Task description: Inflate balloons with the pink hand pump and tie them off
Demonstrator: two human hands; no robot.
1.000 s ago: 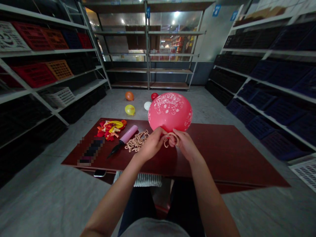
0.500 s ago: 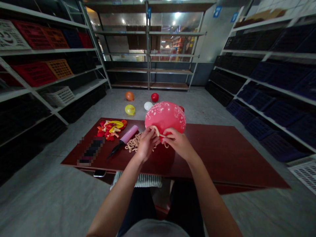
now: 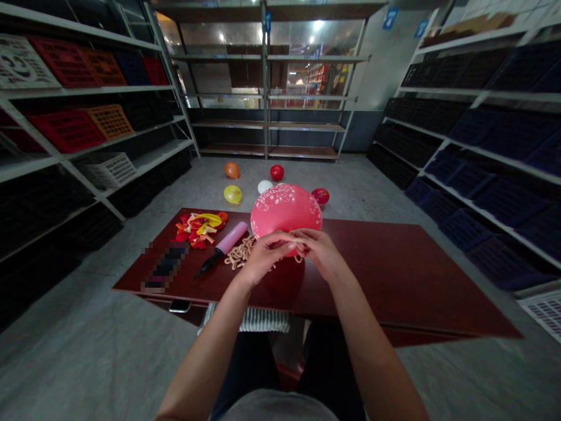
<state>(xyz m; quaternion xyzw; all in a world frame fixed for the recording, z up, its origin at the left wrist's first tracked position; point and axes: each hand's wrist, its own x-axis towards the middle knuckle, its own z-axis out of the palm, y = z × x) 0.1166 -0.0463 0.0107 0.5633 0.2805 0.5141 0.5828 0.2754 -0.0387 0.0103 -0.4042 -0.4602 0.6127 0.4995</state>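
Observation:
An inflated pink balloon (image 3: 286,210) with white birthday print hangs just above the dark red table (image 3: 394,275). My left hand (image 3: 265,257) and my right hand (image 3: 319,250) meet at its neck, fingers pinched together. A pale rubber band stretches between the two hands, partly hidden by my fingers. A heap of similar pale bands (image 3: 240,252) lies on the table just left of my left hand.
A pink hand pump (image 3: 223,245) and a pile of flat coloured balloons (image 3: 199,227) lie on the table's left part. Several inflated balloons (image 3: 232,194) rest on the floor beyond the table. Shelves with crates line both sides.
The pink balloon has dropped lower and tilted away from me, its print now facing up. Both hands have kept working the band at its neck and shifted slightly left.

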